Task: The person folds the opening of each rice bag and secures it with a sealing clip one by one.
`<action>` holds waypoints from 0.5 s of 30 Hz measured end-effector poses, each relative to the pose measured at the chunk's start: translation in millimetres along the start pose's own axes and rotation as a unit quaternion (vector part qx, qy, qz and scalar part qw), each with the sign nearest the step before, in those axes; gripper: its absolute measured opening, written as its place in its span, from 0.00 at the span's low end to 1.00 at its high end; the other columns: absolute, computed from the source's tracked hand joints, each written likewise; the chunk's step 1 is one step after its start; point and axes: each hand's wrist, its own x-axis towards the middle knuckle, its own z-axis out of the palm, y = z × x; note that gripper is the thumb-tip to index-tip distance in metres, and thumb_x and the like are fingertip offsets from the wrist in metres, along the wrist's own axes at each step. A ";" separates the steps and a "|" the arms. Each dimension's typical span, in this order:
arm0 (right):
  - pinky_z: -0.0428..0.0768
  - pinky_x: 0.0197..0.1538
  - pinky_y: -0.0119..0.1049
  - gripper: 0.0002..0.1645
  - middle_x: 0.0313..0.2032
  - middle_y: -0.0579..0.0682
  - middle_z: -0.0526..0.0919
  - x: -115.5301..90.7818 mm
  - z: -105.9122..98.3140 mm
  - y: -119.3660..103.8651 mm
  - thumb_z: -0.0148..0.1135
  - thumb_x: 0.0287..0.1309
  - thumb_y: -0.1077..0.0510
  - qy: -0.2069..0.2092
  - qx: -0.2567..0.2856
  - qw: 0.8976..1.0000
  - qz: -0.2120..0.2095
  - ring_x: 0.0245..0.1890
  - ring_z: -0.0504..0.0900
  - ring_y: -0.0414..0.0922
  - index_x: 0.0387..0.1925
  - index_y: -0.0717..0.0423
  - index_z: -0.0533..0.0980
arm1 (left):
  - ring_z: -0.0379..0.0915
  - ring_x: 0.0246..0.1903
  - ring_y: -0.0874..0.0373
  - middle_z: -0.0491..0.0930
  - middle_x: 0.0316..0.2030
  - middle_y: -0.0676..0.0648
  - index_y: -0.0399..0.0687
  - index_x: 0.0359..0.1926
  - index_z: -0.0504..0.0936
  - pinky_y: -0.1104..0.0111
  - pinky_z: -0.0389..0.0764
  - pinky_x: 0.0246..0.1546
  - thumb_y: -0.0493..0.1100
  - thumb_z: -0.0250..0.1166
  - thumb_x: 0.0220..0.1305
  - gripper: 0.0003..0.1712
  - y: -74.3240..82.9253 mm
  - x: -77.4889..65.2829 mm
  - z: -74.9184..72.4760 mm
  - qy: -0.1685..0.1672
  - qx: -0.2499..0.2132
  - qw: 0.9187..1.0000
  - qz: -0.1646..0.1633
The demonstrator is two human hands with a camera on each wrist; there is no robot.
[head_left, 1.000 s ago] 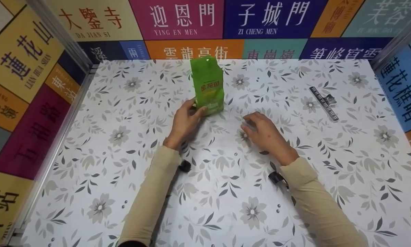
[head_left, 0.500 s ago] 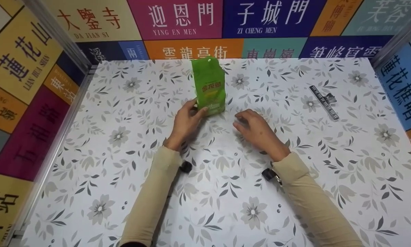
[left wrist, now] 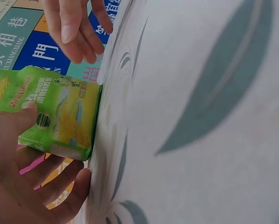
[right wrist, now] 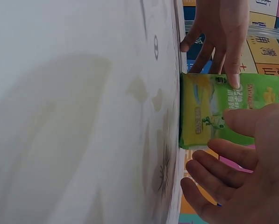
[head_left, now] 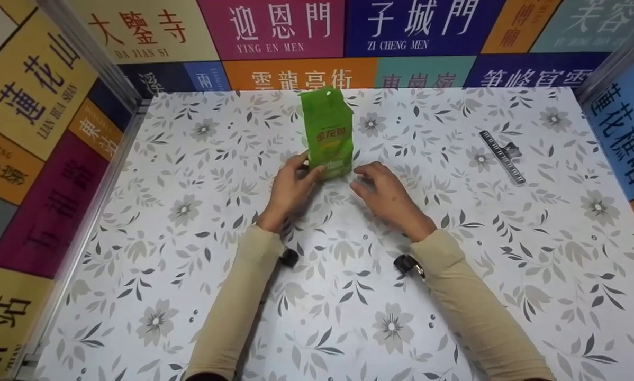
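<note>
A green food packet (head_left: 329, 132) with red lettering stands upright on the patterned tabletop, toward its far side. Its lower front carries printed grain ears, seen in the left wrist view on the packet (left wrist: 74, 116). My left hand (head_left: 290, 185) grips the packet's lower left side, thumb (left wrist: 25, 116) on the front and fingers around the side. On the other side, my right hand (head_left: 388, 193) is close to the packet's lower right edge. In the right wrist view, that hand's fingers (right wrist: 218, 177) are spread and loosely bent, and its thumb overlaps the packet's front.
A long dark clip (head_left: 501, 157) with a strip-like bar lies on the table at the right. Colourful panels with lettering (head_left: 280, 32) rise behind the table and along both sides. Floral paper (head_left: 343, 307) covers the tabletop.
My right hand has moved left and slightly forward, up to the packet. The packet, with my left hand on it, has shifted a little to the right.
</note>
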 end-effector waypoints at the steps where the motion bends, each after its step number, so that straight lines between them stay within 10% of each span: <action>1: 0.76 0.69 0.51 0.23 0.58 0.62 0.80 1.2 0.5 0.3 0.63 0.73 0.55 0.002 0.003 1.000 -0.002 0.63 0.79 0.58 0.61 0.65 0.77 | 0.81 0.60 0.49 0.81 0.63 0.44 0.55 0.73 0.74 0.55 0.76 0.68 0.54 0.66 0.73 0.31 0.4 -0.1 0.0 -0.002 0.002 1.000 0.002; 15: 0.73 0.72 0.53 0.31 0.66 0.63 0.74 15.0 2.7 -0.3 0.62 0.74 0.54 0.024 0.041 0.999 0.018 0.66 0.75 0.59 0.71 0.62 0.69 | 0.81 0.60 0.49 0.81 0.63 0.43 0.55 0.73 0.74 0.55 0.76 0.69 0.55 0.66 0.73 0.32 1.5 -0.7 -0.6 -0.015 0.002 1.000 0.001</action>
